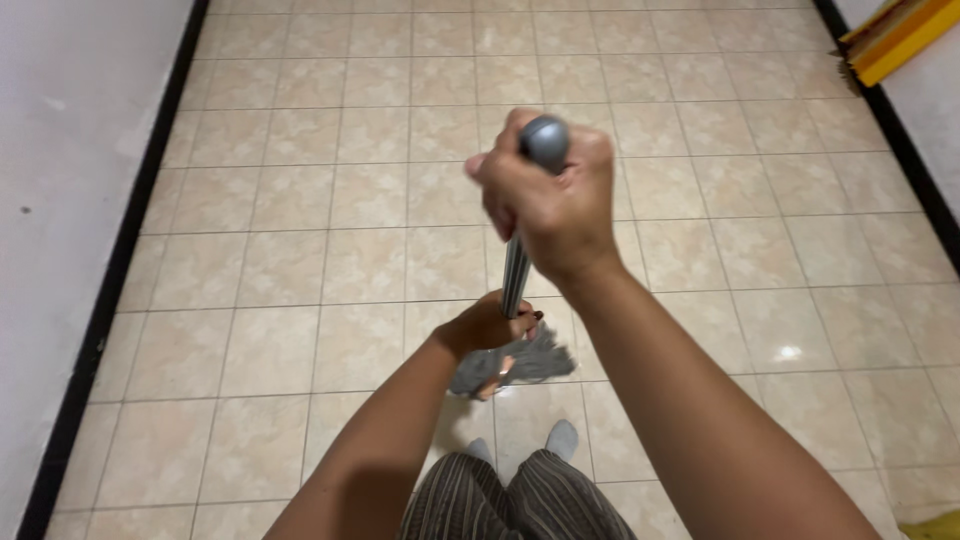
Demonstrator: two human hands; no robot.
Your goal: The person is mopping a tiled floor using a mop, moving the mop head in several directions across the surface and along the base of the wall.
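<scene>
From the head camera, the person is standing in a tiled corridor and holding a mop upright in front of the body. The right hand (555, 205) is wrapping its grip tight around the rounded grey cap at the top of the mop handle (515, 275), fingers pressed together over the end. The left hand (490, 325) is closing its grip around the same metal handle lower down, just above the mop head (520, 362). The grey stringy mop head is resting on the beige floor tiles (330, 210), just ahead of the person's feet in grey socks (562, 438), with striped trousers (520, 500) showing at the bottom edge. A white wall with a black skirting strip (110, 290) is running along the left side, and another dark strip is lining the right. A yellow object (895, 40) is leaning at the upper right corner, well apart from the mop.
</scene>
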